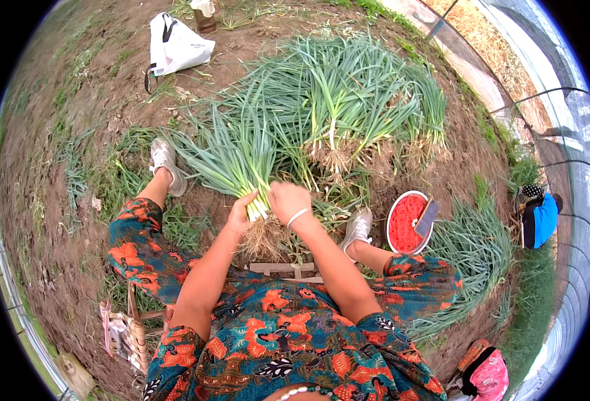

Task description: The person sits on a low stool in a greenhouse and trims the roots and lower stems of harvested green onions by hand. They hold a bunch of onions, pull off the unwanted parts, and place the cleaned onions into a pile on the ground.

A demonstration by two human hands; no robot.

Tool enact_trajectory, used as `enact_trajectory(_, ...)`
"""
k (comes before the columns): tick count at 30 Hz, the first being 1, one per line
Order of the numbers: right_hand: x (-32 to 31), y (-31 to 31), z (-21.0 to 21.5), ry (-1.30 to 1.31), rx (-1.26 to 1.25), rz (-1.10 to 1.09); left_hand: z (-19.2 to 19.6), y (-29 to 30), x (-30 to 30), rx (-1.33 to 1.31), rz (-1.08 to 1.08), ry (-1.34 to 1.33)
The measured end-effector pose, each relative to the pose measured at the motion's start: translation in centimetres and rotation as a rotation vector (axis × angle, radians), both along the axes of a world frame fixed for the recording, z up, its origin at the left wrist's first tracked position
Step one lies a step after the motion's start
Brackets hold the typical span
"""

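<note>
A bunch of green onions (249, 164) stands between my legs, its white stems together and its brown roots (265, 239) hanging toward me. My left hand (239, 211) is closed around the stems from the left side. On their right side my right hand (289, 200) is curled into a fist against the bunch; its fingertips are turned away, so what they grip is hidden. Beyond my hands lies a large heap of green onions (368, 93), with roots facing me. Right of my right foot stands a white bowl (390, 230) of red rubber bands (405, 217).
A dark, flat, phone-like object (426, 218) rests on the bowl's right rim. More green leaves (475, 260) lie beside my right leg. A white bag (178, 48) sits at the far left. Two people, in blue (540, 224) and pink (490, 375), are at the right edge.
</note>
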State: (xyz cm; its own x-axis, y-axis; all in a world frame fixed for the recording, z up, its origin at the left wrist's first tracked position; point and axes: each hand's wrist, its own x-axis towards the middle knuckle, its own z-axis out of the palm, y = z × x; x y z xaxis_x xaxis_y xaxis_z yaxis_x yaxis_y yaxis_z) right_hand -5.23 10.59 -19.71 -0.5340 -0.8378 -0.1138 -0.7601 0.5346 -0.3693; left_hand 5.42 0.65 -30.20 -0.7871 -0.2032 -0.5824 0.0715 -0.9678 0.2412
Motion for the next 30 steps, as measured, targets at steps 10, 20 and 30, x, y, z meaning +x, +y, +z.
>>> enact_trajectory(10,1.6,5.7,-1.9,-0.131,-0.503,0.028,3.6,-1.5,-1.9,-0.061,0.014,-0.100)
enact_trajectory(20,-6.7,5.4,-14.9,-0.117,-0.120,-0.476,5.5,-5.6,-2.5,0.072,0.327,0.329)
enact_trajectory(30,-9.8,1.5,-17.3,-0.131,-0.197,-0.605,0.5,-3.6,-2.7,-0.156,0.065,-0.090)
